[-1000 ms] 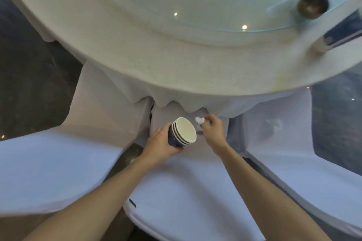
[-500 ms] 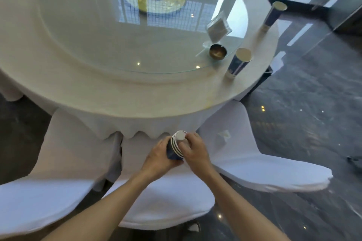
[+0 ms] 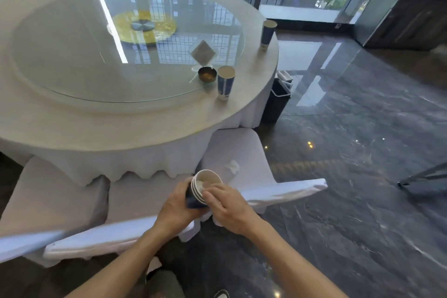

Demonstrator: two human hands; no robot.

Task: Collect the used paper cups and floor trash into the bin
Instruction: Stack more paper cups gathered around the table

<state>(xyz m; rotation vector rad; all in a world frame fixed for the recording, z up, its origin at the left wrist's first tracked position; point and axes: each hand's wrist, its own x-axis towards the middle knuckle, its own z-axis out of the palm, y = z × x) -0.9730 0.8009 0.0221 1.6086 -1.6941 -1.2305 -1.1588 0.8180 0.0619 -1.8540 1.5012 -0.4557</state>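
Above the white chair seats, the left hand is wrapping its fingers round a stack of nested blue cups, tilting the open mouth up and away. The right hand is resting against the stack's rim with fingers curled and fingertips reaching just inside; whether it is pinching anything is not clear. A scrap of white paper is lying inside the top cup. On the next chair to the right, a crumpled tissue is lying on the seat, near the stack but apart from it. Two more cups are standing upright on the round table: one just beside a small ashtray at the glass turntable's edge, another at the far right rim. A dark bin is standing on the floor just past the table's right side, well apart from the hands.
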